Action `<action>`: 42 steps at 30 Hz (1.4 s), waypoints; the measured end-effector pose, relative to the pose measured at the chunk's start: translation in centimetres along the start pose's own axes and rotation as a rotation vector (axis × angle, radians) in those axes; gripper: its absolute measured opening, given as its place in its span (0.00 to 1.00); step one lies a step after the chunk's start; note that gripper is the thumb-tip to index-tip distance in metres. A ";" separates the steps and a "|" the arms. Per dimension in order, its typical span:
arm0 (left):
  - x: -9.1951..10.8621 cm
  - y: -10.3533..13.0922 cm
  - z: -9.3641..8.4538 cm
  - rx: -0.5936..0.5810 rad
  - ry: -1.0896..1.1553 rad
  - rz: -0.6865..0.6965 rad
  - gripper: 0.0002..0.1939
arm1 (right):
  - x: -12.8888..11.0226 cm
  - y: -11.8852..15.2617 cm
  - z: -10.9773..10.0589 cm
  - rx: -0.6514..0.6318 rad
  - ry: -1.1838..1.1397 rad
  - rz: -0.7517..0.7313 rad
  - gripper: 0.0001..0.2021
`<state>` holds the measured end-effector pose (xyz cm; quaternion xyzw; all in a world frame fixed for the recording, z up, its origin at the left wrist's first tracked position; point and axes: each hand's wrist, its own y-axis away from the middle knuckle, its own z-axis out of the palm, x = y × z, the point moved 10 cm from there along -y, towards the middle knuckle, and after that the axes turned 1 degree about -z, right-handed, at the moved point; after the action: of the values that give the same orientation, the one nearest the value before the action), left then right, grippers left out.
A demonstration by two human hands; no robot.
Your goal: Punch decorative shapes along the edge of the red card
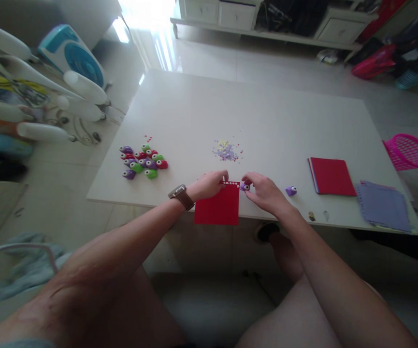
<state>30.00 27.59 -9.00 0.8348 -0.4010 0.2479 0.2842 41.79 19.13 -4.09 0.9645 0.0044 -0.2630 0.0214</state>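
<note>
A red sheet of paper (217,208) lies partly over the table's near edge, with a row of small punched holes along its far edge. My left hand (210,184), wearing a watch at the wrist, is closed on that far edge. In the fingers of my right hand (261,188) is a small purple craft punch (245,186), just beside the sheet's far right corner. Whether the paper sits in its slot I cannot tell. A second purple punch (291,191) stands to the right of my right hand. Beyond the sheet lies a pile of pale yellow, lilac and red paper bits (227,151).
Several purple, green and red punches (143,162) cluster on the white table (266,111) at left. At right are a red paper stack (332,176), punched lilac sheets (384,205) and two small objects (311,216). A pink basket (411,151) stands past the right edge.
</note>
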 end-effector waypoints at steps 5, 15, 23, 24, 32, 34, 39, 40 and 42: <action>0.0 0.0 0.0 -0.004 0.024 -0.004 0.13 | -0.1 0.0 0.2 -0.016 -0.008 -0.007 0.13; 0.4 0.1 -0.3 -0.009 0.066 0.005 0.13 | -0.1 0.1 0.1 -0.014 0.000 -0.001 0.13; 0.6 0.1 -0.3 -0.020 0.057 -0.009 0.13 | -0.2 0.1 0.2 -0.008 0.010 -0.019 0.13; 0.6 0.1 -0.3 -0.021 0.056 -0.009 0.13 | -0.2 0.1 0.3 -0.010 0.007 -0.022 0.13; 0.3 -0.1 -0.2 -0.018 0.051 -0.005 0.13 | -0.2 0.0 0.2 -0.011 -0.002 -0.018 0.13; 0.2 -0.2 -0.2 -0.008 0.051 0.005 0.12 | -0.2 0.0 0.2 -0.008 -0.003 -0.012 0.13; 0.0 -0.3 -0.3 0.008 0.061 0.021 0.12 | -0.2 0.1 -0.1 0.003 0.000 0.007 0.12; 0.1 -0.3 -0.3 0.006 0.063 0.020 0.12 | -0.2 0.1 -0.1 0.005 0.004 0.010 0.12; 0.1 -0.2 -0.3 0.001 0.064 0.014 0.12 | -0.3 0.1 -0.2 0.001 0.009 0.010 0.11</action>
<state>30.18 27.88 -8.75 0.8238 -0.3973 0.2767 0.2949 41.58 19.07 -3.78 0.9658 -0.0002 -0.2584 0.0221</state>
